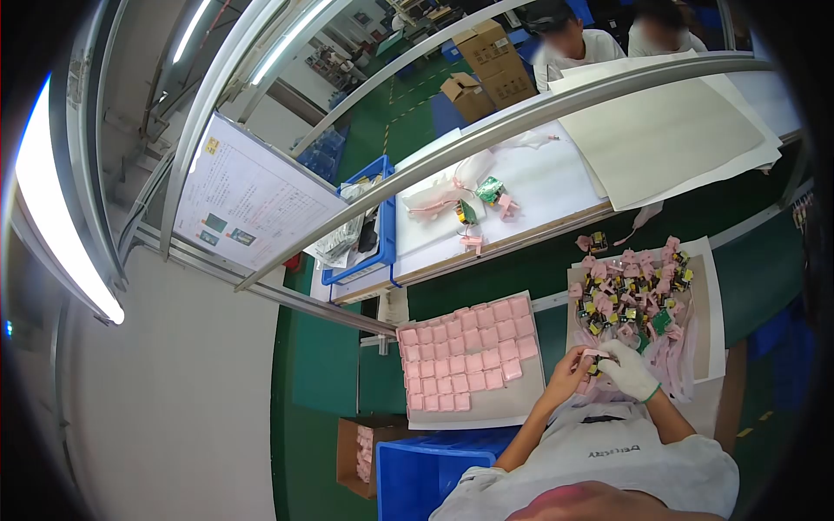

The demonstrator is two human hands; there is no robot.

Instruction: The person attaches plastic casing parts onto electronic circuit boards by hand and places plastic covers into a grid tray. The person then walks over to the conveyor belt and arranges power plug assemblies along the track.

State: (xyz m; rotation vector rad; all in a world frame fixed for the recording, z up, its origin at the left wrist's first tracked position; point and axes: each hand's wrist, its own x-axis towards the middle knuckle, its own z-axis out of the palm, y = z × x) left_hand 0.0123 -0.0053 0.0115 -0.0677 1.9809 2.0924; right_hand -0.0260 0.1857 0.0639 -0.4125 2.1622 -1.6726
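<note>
My left hand [569,375] is bare and closed around a small pink part with yellow and black components [595,366]. On the right side of that same part is my right hand [632,370], in a white glove, with its fingers closed on it. Just beyond both hands, a pile of pink, yellow and black assemblies [630,291] lies on a pale board [712,326], with pinkish wires trailing toward me. Left of my hands, rows of pink square cases [469,347] lie on another board [532,382].
A blue bin [417,473] and a cardboard box [347,451] with pink pieces stand below left. Across a metal rail are a blue crate [388,221], green circuit boards [491,189] and large paper sheets [669,130]. Two people sit at the far side.
</note>
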